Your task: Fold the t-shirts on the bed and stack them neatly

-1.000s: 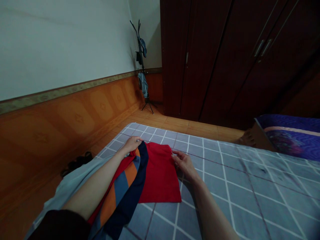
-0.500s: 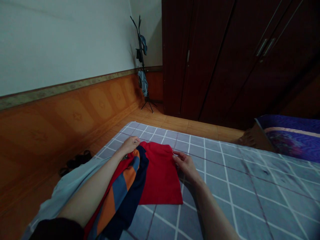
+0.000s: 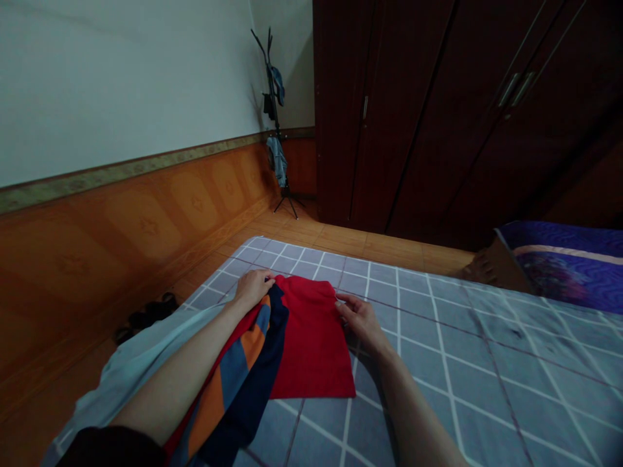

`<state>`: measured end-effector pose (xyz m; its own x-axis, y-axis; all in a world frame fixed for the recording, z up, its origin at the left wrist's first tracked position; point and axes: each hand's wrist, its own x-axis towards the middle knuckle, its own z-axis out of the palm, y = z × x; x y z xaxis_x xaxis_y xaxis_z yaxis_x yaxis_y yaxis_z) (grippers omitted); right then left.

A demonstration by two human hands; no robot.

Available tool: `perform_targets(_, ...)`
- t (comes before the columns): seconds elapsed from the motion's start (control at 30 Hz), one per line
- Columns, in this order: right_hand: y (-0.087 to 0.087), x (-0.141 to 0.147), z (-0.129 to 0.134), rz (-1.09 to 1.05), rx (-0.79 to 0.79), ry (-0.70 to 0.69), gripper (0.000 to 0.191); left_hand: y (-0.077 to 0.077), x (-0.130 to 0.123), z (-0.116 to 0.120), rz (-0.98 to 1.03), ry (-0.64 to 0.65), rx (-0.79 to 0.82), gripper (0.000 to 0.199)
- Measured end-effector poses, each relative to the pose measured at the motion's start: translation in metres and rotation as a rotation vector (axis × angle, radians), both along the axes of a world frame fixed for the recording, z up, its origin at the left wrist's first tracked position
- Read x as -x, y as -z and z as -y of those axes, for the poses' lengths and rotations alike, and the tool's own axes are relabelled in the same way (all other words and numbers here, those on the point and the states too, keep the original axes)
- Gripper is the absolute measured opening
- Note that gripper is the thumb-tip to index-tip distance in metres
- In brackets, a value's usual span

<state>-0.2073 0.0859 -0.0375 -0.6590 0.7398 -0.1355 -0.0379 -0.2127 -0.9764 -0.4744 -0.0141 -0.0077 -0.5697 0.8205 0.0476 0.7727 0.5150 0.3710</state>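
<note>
A red garment (image 3: 316, 344) with a navy, orange and grey-blue striped part (image 3: 238, 366) lies on a bed with a grey checked sheet (image 3: 418, 363). My left hand (image 3: 254, 288) has its fingers closed on the garment's upper left edge, and the forearm runs along its left side. At the upper right corner, my right hand (image 3: 359, 319) pinches the red cloth between thumb and fingers. The red part lies fairly flat between the two hands, while the striped part is bunched toward the lower left.
A pale cloth (image 3: 141, 350) lies left of the forearm at the bed's edge. Beyond the bed stand a coat rack (image 3: 275, 123) and a dark wardrobe (image 3: 389, 130). At the right is a box (image 3: 511, 259) beside purple bedding (image 3: 574, 266). Dark items (image 3: 148, 314) lie on the floor.
My left hand has shifted slightly down and left, its back now turned more upward over the garment's edge. My right hand and the red cloth have hardly moved.
</note>
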Motion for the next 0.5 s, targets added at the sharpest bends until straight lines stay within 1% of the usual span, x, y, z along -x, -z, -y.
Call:
perform_targets(0.07,0.0001,0.0003,-0.0001,-0.003,-0.002,0.004,0.055,-0.0039,-0.0072,0.0032,-0.028,0.021,-0.001,0.017)
perform_targets(0.13,0.0003,0.0005,-0.0001,-0.009,-0.002,0.006,0.056,-0.0062,-0.0115,0.0056,-0.023,0.084,0.004,0.014)
perform_targets(0.2,0.0008,0.0005,0.0000,-0.010,-0.001,0.008,0.057,-0.0068,-0.0121,0.0068,-0.002,0.155,0.015,0.013)
perform_targets(0.27,0.0017,0.0006,-0.0003,-0.006,-0.001,0.013,0.057,-0.0061,-0.0098,0.0067,0.015,0.198,0.022,0.013)
perform_targets(0.37,0.0038,0.0012,-0.0011,-0.005,-0.002,0.023,0.056,-0.0051,-0.0058,0.0061,0.026,0.214,0.019,0.014)
perform_targets(0.43,0.0048,0.0016,-0.0017,-0.009,0.000,0.020,0.055,-0.0061,-0.0058,0.0069,0.025,0.202,0.003,0.014)
perform_targets(0.5,0.0053,0.0017,-0.0020,-0.011,0.003,0.012,0.054,-0.0095,-0.0092,0.0096,0.024,0.178,-0.025,0.019)
